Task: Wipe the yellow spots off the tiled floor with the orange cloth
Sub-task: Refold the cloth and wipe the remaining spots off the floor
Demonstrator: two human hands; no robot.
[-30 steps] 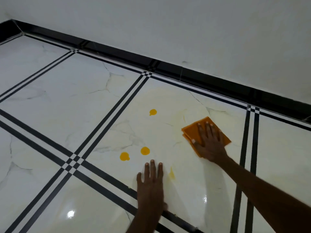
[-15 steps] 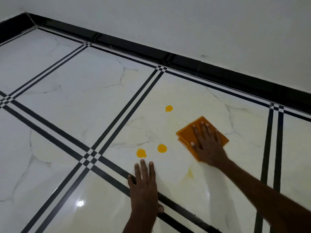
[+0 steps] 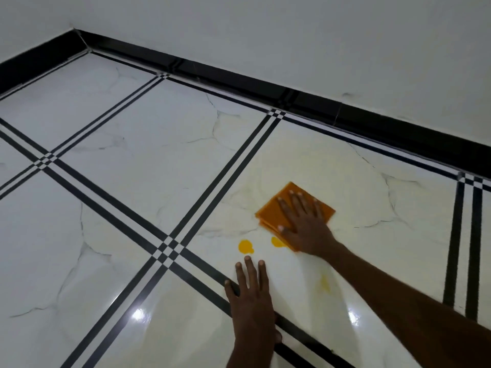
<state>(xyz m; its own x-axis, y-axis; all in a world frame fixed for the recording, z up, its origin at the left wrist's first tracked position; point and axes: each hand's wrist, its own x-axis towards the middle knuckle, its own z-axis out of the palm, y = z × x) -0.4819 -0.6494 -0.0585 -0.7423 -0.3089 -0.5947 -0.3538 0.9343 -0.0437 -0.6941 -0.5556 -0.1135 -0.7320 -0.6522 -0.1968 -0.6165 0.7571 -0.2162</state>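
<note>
Orange cloth (image 3: 273,212): folded flat square on tiled floor (image 3: 159,166), soft, thin, light; likely to bunch on glossy tile unless pressed from above. Best held under a flat palm, not pinched. Right hand (image 3: 305,224) spread open, pressing on cloth, nothing gripped. Yellow spots: one (image 3: 245,247) at 8 o'clock of cloth, one (image 3: 277,242) touching its near edge, faint smear (image 3: 324,284) at 6. Left hand (image 3: 251,296) open, flat on floor, empty.
</note>
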